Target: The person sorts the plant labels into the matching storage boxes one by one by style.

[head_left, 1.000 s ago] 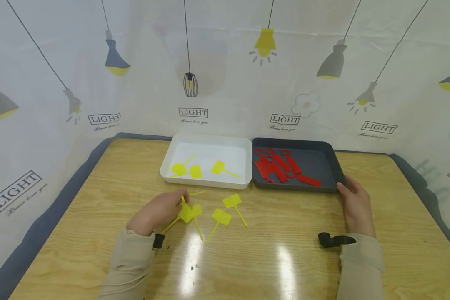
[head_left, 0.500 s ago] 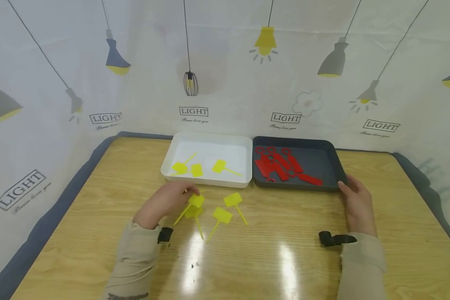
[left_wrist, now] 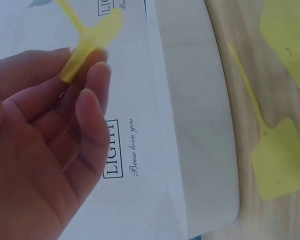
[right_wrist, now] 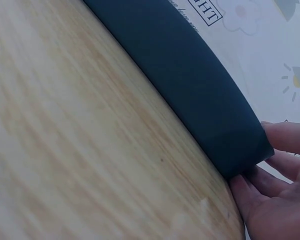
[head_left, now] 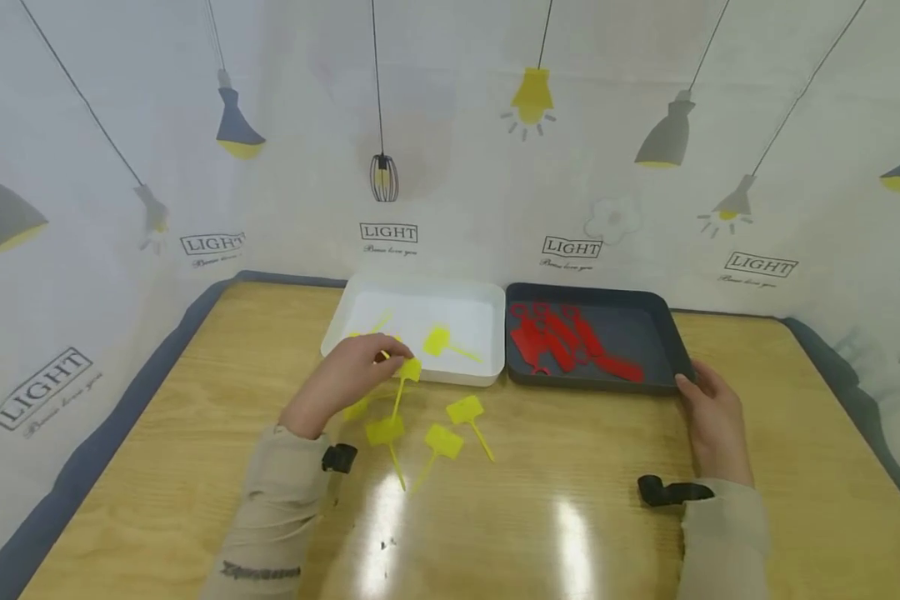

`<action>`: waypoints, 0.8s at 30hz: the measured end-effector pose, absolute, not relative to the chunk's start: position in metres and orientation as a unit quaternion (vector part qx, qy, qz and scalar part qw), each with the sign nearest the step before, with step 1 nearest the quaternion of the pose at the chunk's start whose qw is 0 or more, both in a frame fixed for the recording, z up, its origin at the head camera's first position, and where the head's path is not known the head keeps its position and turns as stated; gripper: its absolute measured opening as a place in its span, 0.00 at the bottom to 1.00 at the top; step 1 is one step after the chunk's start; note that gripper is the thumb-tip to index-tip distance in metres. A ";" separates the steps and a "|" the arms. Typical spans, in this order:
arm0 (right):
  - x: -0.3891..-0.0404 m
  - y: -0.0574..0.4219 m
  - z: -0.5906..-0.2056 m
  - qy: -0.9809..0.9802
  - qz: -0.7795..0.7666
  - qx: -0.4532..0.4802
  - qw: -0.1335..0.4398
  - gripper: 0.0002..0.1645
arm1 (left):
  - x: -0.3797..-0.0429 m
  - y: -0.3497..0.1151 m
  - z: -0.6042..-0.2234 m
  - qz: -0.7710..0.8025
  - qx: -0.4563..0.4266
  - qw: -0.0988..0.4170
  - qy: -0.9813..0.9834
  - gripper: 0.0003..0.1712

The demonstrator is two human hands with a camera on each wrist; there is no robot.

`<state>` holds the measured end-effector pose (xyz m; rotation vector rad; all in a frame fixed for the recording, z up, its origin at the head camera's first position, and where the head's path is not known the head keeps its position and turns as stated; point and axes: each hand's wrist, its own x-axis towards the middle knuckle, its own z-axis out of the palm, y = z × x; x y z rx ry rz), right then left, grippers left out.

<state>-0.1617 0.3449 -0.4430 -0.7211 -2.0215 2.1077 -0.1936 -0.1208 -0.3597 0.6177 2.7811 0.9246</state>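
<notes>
In the head view my left hand point(head_left: 345, 379) is over the front rim of the white tray point(head_left: 487, 317). Its thumb and fingertips pinch a yellow plant label point(head_left: 412, 370), a small flat plate with a thin spike; the left wrist view shows this label point(left_wrist: 102, 35) at the fingertips. Several more yellow labels point(head_left: 444, 442) lie on the table before the tray. Others point(head_left: 437, 340) are inside it, partly hidden by the hand. My right hand point(head_left: 718, 425) holds the front right corner of the dark grey tray point(head_left: 641, 333), thumb at the front, fingers along the side.
Several red flat tags with ring ends point(head_left: 588, 337) lie in the left part of the dark tray. Both trays stand side by side at the back of the wooden table point(head_left: 495, 533), before a printed curtain point(head_left: 465, 200).
My left hand has lifted a yellow label off the cluster on the table and carried it forward and right to the white tray's rim. My right hand stays at the dark tray's corner.
</notes>
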 end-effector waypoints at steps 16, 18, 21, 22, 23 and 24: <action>-0.158 0.345 -0.441 -0.655 0.708 -0.255 0.065 0.40 | -0.234 -0.114 -0.352 0.408 0.160 0.058 0.897 0.20; -0.158 0.344 -0.441 -0.655 0.709 -0.254 0.067 0.40 | -0.240 -0.113 -0.353 0.415 0.148 0.065 0.895 0.20; -0.158 0.344 -0.441 -0.655 0.708 -0.253 0.070 0.39 | -0.249 -0.111 -0.355 0.411 0.131 0.074 0.899 0.20; -0.158 0.344 -0.441 -0.656 0.707 -0.254 0.072 0.39 | -0.252 -0.110 -0.355 0.405 0.128 0.076 0.902 0.20; -0.158 0.344 -0.442 -0.660 0.704 -0.253 0.072 0.39 | -0.254 -0.109 -0.356 0.398 0.122 0.075 0.906 0.20; -0.158 0.344 -0.442 -0.661 0.702 -0.254 0.073 0.39 | -0.257 -0.108 -0.356 0.391 0.119 0.075 0.910 0.20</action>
